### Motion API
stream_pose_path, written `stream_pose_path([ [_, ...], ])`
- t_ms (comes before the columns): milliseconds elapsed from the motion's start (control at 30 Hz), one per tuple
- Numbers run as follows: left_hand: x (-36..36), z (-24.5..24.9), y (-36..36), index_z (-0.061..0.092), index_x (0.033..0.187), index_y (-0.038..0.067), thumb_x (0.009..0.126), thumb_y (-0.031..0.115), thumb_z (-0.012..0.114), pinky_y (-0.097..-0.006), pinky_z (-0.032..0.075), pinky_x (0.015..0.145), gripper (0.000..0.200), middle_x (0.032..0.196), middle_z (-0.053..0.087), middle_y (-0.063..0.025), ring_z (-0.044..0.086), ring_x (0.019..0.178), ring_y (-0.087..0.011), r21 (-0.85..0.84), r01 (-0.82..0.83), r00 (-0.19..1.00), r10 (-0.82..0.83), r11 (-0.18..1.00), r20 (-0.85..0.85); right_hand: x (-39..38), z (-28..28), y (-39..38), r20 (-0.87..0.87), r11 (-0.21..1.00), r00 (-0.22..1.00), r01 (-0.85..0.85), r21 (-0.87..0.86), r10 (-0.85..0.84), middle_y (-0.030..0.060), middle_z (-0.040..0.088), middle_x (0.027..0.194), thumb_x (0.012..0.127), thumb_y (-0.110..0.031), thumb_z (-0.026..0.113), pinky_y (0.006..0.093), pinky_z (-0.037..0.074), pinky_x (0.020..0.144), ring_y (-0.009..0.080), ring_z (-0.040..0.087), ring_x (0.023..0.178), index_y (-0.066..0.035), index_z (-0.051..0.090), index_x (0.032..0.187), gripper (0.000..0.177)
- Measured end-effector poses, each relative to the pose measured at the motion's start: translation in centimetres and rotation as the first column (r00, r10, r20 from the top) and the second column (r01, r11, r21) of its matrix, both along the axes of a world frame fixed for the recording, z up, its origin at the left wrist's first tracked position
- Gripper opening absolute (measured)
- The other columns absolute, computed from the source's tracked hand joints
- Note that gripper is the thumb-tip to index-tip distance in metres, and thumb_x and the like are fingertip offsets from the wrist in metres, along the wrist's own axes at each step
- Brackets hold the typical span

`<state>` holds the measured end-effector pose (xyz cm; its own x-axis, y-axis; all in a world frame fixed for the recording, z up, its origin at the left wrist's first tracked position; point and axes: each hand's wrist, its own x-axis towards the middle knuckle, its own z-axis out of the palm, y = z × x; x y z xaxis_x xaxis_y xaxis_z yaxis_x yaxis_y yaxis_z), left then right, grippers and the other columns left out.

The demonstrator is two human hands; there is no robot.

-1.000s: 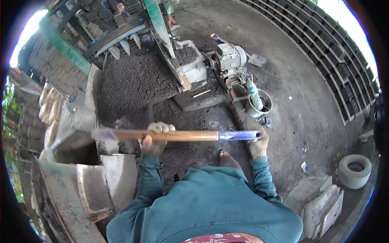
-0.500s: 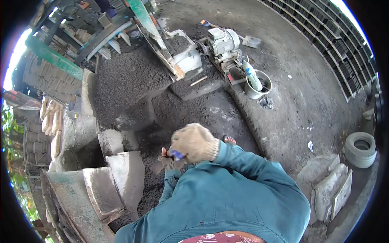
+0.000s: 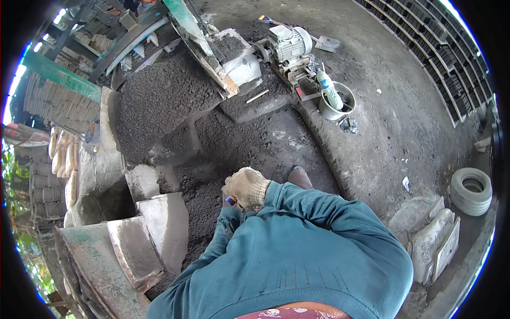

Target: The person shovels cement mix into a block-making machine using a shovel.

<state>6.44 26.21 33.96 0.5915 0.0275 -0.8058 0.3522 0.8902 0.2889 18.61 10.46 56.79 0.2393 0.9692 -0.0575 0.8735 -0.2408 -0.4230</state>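
Observation:
My right hand (image 3: 247, 187), in a beige knitted glove, is closed in front of my body. A small blue piece (image 3: 230, 200) of something shows at its lower left edge; the rest is hidden, so I cannot make out its kind. Close under the right hand is my left hand (image 3: 227, 204), mostly covered, with its fingers hidden. Both hands are over dark, crumbly material (image 3: 204, 212) on the ground. My teal sleeves reach in from below.
A dark heap (image 3: 164, 101) lies at upper left. Ahead stand an electric motor (image 3: 292, 43) and a bucket (image 3: 348, 101) with a bottle (image 3: 330, 90). A shovel (image 3: 326, 43) lies behind them. Concrete slabs (image 3: 166, 228) are on the left, a tyre (image 3: 471, 191) on the right.
My right hand has come down and slightly left, now covering most of my left hand. My foot has shifted, and the view has moved slightly.

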Motion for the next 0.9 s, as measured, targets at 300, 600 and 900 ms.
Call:
stream_pose_path([
  [300, 8.3, 0.1, -2.5, 0.062, 0.089, 0.006, 0.082, 0.031, 0.07, -0.0446, 0.05, 0.088, 0.028, 0.083, 0.066, -0.0093, 0.065, 0.08, -0.029, 0.056, 0.036, 0.998, -0.033, 0.998, -0.047, 6.8, -0.6, -1.7, -0.082, 0.994, 0.995, -0.063, -0.086, 0.056, 0.0079, 0.074, 0.088, 0.065, -0.026, 0.075, 0.0435, 0.058, 0.069, 0.0308, 0.072, 0.084, -0.018, 0.075, 0.098, 0.034],
  [600, 11.8, 0.6, -6.4, 0.062, 0.09, 0.005, 0.081, 0.03, 0.07, -0.0451, 0.051, 0.085, 0.028, 0.085, 0.067, -0.0108, 0.065, 0.08, -0.0308, 0.036, -0.075, 0.991, 0.079, 0.996, -0.111, 13.7, -0.8, -3.8, -0.278, 0.964, 0.949, -0.201, -0.175, 0.148, 0.0098, 0.071, 0.098, 0.069, -0.027, 0.071, 0.0438, 0.057, 0.075, 0.0309, 0.07, 0.093, -0.018, 0.074, 0.092, 0.026],
  [900, 14.7, 0.2, -7.9, 0.063, 0.092, 0.004, 0.08, 0.029, 0.07, -0.0456, 0.052, 0.083, 0.03, 0.087, 0.068, -0.0122, 0.065, 0.079, -0.0327, 0.038, -0.129, 0.986, 0.132, 0.991, -0.103, 16.3, -1.7, -4.7, -0.341, 0.955, 0.936, -0.175, -0.24, 0.085, 0.0128, 0.071, 0.09, 0.078, -0.028, 0.068, 0.0461, 0.056, 0.075, 0.0341, 0.07, 0.087, -0.011, 0.069, 0.098, 0.026],
])
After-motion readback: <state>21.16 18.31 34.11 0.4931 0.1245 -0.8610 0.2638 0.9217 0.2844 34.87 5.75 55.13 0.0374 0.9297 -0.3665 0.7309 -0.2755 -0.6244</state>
